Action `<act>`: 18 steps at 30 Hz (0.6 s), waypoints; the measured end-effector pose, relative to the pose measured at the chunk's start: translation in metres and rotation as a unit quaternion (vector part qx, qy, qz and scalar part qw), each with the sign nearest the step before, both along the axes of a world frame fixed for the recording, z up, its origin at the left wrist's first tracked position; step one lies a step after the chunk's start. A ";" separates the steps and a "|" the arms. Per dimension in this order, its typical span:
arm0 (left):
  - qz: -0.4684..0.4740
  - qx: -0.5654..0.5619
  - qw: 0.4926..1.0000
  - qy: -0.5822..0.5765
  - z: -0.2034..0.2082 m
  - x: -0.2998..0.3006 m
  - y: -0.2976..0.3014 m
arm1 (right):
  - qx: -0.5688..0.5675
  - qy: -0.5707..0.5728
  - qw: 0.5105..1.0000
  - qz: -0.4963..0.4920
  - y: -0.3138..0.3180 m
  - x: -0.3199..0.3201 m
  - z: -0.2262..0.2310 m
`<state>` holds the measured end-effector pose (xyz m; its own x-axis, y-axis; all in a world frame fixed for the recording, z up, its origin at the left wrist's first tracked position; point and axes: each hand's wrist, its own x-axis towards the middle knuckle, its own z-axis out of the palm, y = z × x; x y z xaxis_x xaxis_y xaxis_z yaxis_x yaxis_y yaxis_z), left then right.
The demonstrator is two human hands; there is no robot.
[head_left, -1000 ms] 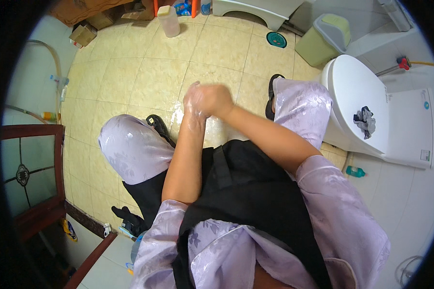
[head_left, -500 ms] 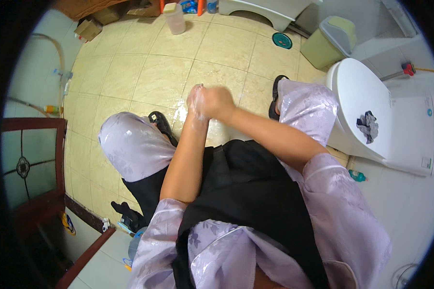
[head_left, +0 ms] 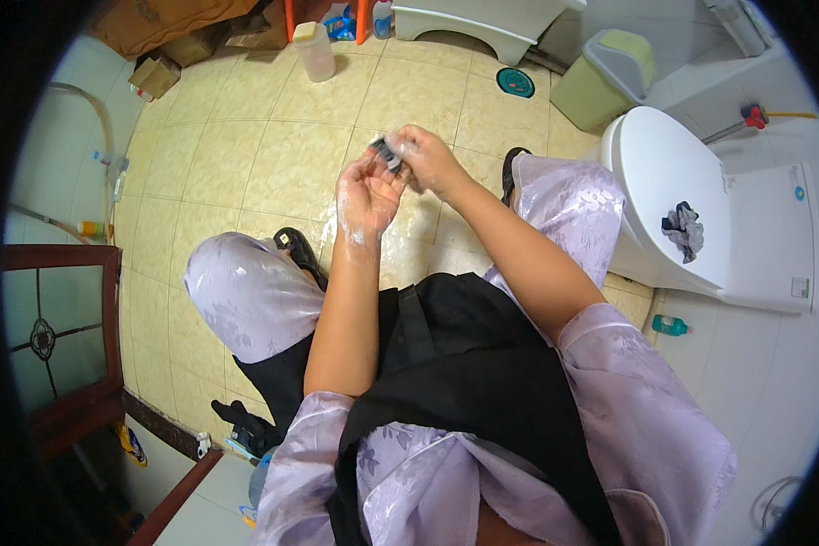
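Beyond the black apron [head_left: 455, 364], at 11 o'clock, the left hand [head_left: 369, 195] is held palm up, half open, streaked with white lather [head_left: 358, 238]. At its 2 o'clock, the right hand [head_left: 430, 164] is partly curled. A small, crumpled dark-grey cloth [head_left: 388, 155], patched with white, is gripped between their fingertips, its long axis laid from 11 to 5 o'clock; which end leads cannot be told

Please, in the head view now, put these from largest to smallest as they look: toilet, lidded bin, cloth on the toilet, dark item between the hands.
Toilet
Lidded bin
Cloth
Dark item, judged by its visible part only
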<state>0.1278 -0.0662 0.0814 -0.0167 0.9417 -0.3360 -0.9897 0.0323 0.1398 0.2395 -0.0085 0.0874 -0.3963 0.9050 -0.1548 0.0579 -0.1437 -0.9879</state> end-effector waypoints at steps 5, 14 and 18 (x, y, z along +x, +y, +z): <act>-0.045 0.040 0.976 0.208 0.015 -0.006 -0.001 | -0.098 0.181 0.977 0.051 -0.002 0.006 -0.002; 0.001 -0.029 0.879 0.477 0.000 -0.020 0.003 | -0.296 0.343 0.885 0.108 -0.001 0.010 0.018; 0.027 -0.028 0.909 0.416 -0.013 -0.024 0.000 | -0.328 0.370 0.859 0.132 0.004 0.012 0.023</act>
<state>0.1040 -0.0663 0.0682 -0.3328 0.9135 -0.2341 -0.5433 0.0172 0.8394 0.2511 -0.0045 0.1100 -0.7842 0.5820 -0.2153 -0.4342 -0.7625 -0.4797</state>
